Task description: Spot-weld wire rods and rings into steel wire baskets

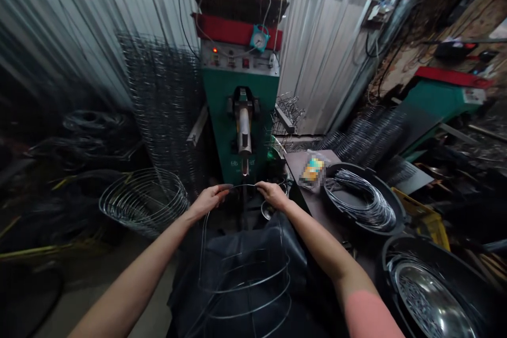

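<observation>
A bent wire frame [249, 291] with several curved rungs lies across the dark apron [253, 253] on my lap. Its far end reaches the front of a green spot-welding machine [216, 116]. My left hand [208, 200] pinches the thin wire at that end from the left side. From the right, my right hand [273, 195] grips the same wire, a short way apart. Between the two hands the wire bows slightly upward, just below the lower electrode tip [245, 166]. Whether the wire touches the machine, I cannot tell.
Left stand a tall stack of wire racks [164, 100] and a nest of wire hoops [144, 200]. At right, a table [295, 161] bears a plastic packet [312, 170]. Black tubs hold wire rings [362, 203] and a metal bowl [433, 301]. A second green machine [439, 100] stands beyond.
</observation>
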Motion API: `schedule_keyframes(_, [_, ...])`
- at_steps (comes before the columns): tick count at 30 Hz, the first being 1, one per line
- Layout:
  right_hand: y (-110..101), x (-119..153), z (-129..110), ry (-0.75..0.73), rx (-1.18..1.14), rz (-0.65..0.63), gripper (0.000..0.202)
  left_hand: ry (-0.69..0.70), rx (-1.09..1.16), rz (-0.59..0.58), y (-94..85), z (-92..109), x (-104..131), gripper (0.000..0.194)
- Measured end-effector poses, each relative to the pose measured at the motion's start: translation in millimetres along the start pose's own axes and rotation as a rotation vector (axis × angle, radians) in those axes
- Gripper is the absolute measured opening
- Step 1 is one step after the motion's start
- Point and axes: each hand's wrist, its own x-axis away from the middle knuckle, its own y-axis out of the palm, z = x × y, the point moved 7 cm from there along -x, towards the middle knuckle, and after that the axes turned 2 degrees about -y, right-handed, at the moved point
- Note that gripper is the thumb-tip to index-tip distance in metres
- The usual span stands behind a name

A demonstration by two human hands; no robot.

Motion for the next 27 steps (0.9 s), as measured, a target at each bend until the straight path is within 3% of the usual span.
schedule_keyframes(8, [-2, -12, 2, 0.091, 0.097, -0.068, 0.024, 0.246, -0.139, -0.037, 4.7, 17, -7, 0.04])
schedule_keyframes(15, [3, -21, 4, 0.01, 0.289, -0.183, 0.037, 0.244, -0.154, -0.072, 6.9, 20, -18, 0.042])
schedule_keyframes(27, [1, -41, 28, 0.068, 0.154, -0.107, 0.031, 0.288, -0.271, -0.03, 0.6, 43, -41, 0.039])
